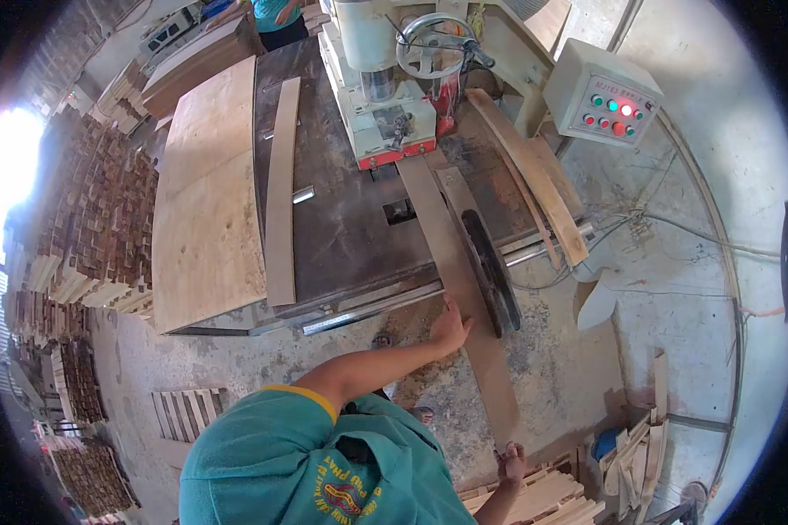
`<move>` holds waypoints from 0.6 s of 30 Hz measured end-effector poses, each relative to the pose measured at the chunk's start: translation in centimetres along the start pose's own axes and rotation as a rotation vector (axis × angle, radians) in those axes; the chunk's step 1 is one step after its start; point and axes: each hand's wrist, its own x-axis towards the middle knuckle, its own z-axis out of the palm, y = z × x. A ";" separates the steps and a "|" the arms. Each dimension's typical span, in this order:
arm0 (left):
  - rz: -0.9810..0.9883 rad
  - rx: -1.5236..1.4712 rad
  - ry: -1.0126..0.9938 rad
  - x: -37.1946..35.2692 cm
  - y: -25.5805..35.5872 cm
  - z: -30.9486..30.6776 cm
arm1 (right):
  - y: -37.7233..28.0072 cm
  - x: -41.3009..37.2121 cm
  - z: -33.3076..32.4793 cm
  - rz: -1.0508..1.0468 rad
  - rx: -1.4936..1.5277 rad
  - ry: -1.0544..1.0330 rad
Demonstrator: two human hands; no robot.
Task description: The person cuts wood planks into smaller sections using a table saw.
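A long, flat wooden board runs from under the head of a woodworking saw machine back toward my body. My left hand is at the board's left edge, near the table's front, fingers curled against it; its underside is hidden. Gripping the near end of the board is my right hand, its fingers closed around the tip. Along the board's right side lies a dark guide fence. The machine's dark metal table carries the board's far part.
On the table's left lies a narrow board, beside a wide plywood panel. Several strips rest at the right, below a control box with lit buttons. Stacked wood stands left. Another person is at the back.
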 end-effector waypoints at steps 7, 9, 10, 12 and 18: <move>-0.022 0.020 0.071 5.0 1.1 -6.3 | -1.5 1.8 7.7 -0.055 0.028 -0.055; -0.077 0.096 -0.105 5.7 1.5 -7.3 | -1.2 1.7 7.8 -0.090 0.001 -0.074; -0.081 0.096 -0.107 6.3 1.0 -6.8 | -0.9 2.3 7.6 -0.131 -0.022 -0.093; -0.043 0.197 0.005 6.3 0.2 -5.1 | 0.1 3.2 7.3 -0.118 0.033 -0.105; 0.025 0.213 0.070 9.5 0.1 -8.1 | -1.8 3.0 12.5 -0.084 -0.013 -0.063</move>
